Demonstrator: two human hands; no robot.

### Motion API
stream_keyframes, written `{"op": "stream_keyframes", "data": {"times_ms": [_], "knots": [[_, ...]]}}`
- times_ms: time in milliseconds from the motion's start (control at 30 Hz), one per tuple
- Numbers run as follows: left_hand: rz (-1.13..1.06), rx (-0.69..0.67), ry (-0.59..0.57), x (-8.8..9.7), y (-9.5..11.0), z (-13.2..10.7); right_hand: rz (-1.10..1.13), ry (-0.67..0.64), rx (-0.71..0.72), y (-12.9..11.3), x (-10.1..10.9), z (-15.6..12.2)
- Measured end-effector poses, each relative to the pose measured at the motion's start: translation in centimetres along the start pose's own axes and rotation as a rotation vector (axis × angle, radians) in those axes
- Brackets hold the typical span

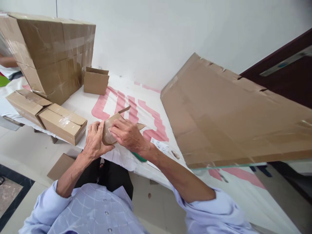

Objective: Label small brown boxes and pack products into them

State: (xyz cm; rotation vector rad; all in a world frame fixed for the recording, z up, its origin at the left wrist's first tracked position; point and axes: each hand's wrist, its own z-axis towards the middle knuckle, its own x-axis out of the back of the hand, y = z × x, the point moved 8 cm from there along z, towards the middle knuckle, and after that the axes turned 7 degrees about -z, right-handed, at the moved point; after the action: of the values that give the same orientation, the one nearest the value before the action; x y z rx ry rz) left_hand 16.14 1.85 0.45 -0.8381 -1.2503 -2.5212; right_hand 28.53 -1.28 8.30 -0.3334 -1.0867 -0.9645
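Observation:
Between my hands is a small cardboard box with flaps sticking up on its far side, tilted above the table's near edge. My left hand grips its left side, thumb underneath and fingers along the edge. Across its near face lies my right hand, with the fingers bent and pressed together against the cardboard. A small pale spot shows at those fingertips; I cannot make out what it is. Something green lies partly hidden below my right wrist.
Two closed cardboard boxes lie end to end at the table's left edge. Behind them rises a taped carton stack, with an open box beside it. A large cardboard sheet stands on the right. Another person's arm shows far left.

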Motion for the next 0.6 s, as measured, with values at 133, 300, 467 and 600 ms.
{"op": "stream_keyframes", "data": {"times_ms": [133, 300, 467, 600], "knots": [[-0.064, 0.043, -0.023, 1.1, -1.9, -1.0, 0.239, 0.214, -0.269, 4.3, 2.5, -1.8], [-0.106, 0.104, -0.04, 2.4, -4.4, -2.8, 0.564, -0.011, -0.311, 4.3, 0.1, -4.0], [-0.052, 0.085, -0.043, 2.7, -5.8, -4.9, 0.532, -0.178, -0.126, -2.5, -1.3, -5.5], [-0.039, 0.123, -0.068, 1.8, -7.3, -6.4, 0.514, -0.242, -0.044, -5.6, -2.3, -6.2]]}}
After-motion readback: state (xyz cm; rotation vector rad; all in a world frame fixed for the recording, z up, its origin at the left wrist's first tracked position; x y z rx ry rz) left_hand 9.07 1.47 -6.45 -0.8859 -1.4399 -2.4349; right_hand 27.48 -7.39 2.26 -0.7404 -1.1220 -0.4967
